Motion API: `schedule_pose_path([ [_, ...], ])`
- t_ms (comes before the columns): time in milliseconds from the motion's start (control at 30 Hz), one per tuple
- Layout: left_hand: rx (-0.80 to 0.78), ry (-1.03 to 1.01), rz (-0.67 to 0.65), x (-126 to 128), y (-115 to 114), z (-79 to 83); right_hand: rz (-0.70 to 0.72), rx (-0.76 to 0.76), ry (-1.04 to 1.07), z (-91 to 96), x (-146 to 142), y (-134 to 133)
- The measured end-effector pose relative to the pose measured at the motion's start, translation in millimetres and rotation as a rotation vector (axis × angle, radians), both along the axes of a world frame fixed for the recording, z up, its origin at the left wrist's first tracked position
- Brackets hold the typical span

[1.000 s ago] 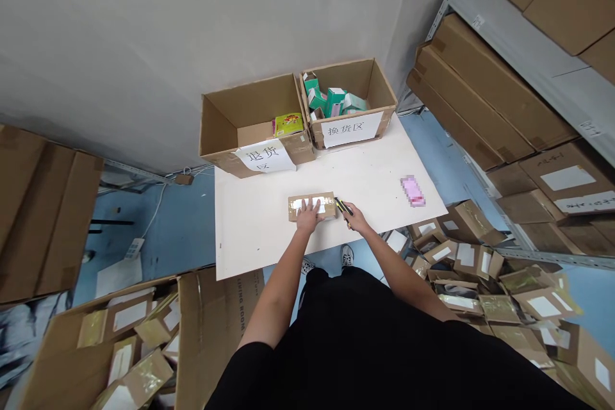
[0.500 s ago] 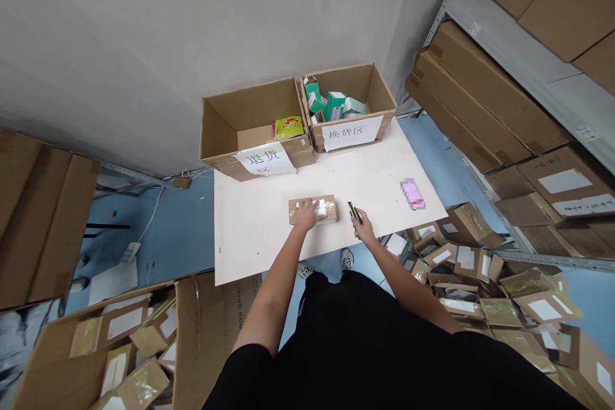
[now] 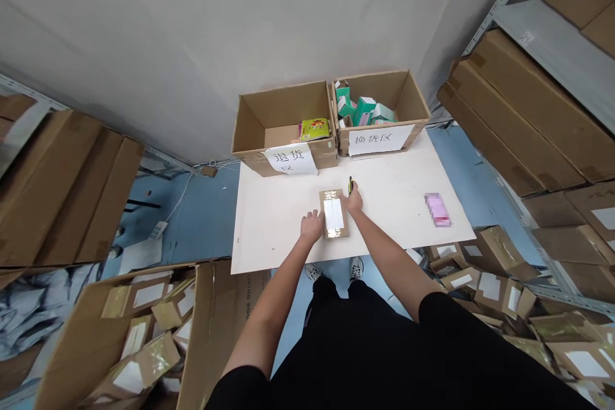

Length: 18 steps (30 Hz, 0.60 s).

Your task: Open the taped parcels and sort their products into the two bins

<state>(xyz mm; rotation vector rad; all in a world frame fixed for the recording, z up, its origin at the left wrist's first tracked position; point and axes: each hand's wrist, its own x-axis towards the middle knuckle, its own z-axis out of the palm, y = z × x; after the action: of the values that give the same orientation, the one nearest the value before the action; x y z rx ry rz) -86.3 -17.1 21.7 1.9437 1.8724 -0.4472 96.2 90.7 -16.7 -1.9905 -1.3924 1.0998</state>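
Note:
A small taped cardboard box (image 3: 335, 214) with a white label lies on the white table, its long side pointing away from me. At its left edge is my left hand (image 3: 312, 225), fingers stretched out and touching or nearly touching the box. My right hand (image 3: 354, 200) is closed around a black and yellow utility knife (image 3: 350, 186), at the upper right corner of the box. Its thumb side reaches the box edge. Whether the blade is out cannot be made out.
Two open cartons (image 3: 288, 163) (image 3: 384, 139) with handwritten paper signs stand at the table's back; yellow-green packs (image 3: 314, 129) and teal boxes (image 3: 366, 109) lie inside. A blurred pink item (image 3: 437, 209) is at right. Parcels fill a large carton (image 3: 196, 333) at lower left; others pile up at lower right.
The box has turned from lying crosswise to lengthwise. My left hand has moved off its top to its left side. My right hand has brought the knife up to its right side.

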Motion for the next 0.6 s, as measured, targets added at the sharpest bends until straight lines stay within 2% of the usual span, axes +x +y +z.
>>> schedule_pose_path([
  [67, 0.051, -0.046, -0.152, -1.6, 10.7, 3.0, 0.028, 0.025, -0.005, 3.7, 9.2, -13.8],
  [167, -0.022, -0.210, -0.417, -1.4, 30.2, 2.2, 0.097, 0.004, -0.036, -0.9, 25.6, -67.0],
  [233, -0.087, -0.282, -0.476, -1.0, 36.9, -2.8, 0.164, -0.067, -0.044, -8.9, 35.0, -102.1],
  [300, -0.104, -0.277, -0.423, 1.3, 34.2, -10.9, 0.168, -0.126, -0.049, -15.4, 41.4, -117.5],
  [367, -0.070, -0.207, -0.303, 9.0, 22.8, -20.2, 0.126, -0.120, -0.071, -16.6, 42.8, -106.6],
  [433, -0.026, -0.106, -0.136, 23.4, 7.0, -28.9, 0.079, -0.060, -0.104, -12.2, 39.0, -76.3],
  [500, 0.001, -0.031, 0.025, 41.2, -7.7, -35.2, 0.102, -0.006, -0.093, -5.3, 33.7, -42.2],
  [600, 0.035, 0.005, 0.131, 61.2, -20.9, -39.6, 0.117, 0.043, 0.028, 2.3, 35.9, -15.0],
])
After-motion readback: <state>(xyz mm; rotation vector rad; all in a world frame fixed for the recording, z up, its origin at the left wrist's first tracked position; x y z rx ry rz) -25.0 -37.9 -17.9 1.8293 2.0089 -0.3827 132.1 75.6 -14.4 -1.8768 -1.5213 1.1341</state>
